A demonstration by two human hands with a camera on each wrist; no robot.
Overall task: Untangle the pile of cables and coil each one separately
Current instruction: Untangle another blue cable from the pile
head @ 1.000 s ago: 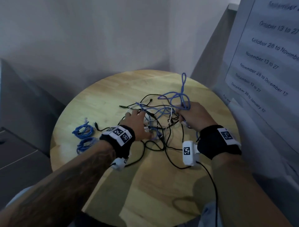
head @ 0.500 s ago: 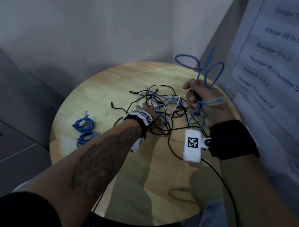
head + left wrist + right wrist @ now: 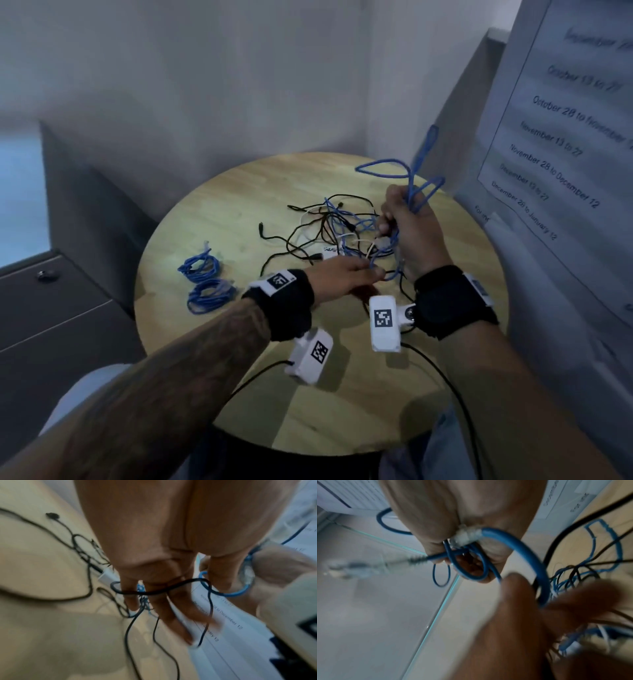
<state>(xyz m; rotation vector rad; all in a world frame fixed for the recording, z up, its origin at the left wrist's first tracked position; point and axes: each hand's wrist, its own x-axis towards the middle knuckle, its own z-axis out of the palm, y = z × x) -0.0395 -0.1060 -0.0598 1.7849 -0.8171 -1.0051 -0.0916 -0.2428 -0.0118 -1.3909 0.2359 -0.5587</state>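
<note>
Your right hand (image 3: pixel 409 226) has lifted gathered loops of thin blue network cable (image 3: pixel 416 185) above round wooden table (image 3: pixel 212 219), fist clamped. Left hand (image 3: pixel 342 277), fingers straight, now combs mixed tangle (image 3: pixel 337 229). Cable nearly free.

An office corner as I see it, my round wooden table (image 3: pixel 212 219) ahead, grey drawer cabinet (image 3: pixel 51 308) at nine o'clock, printed date schedule (image 3: pixel 565 137) posted at two o'clock.
</note>
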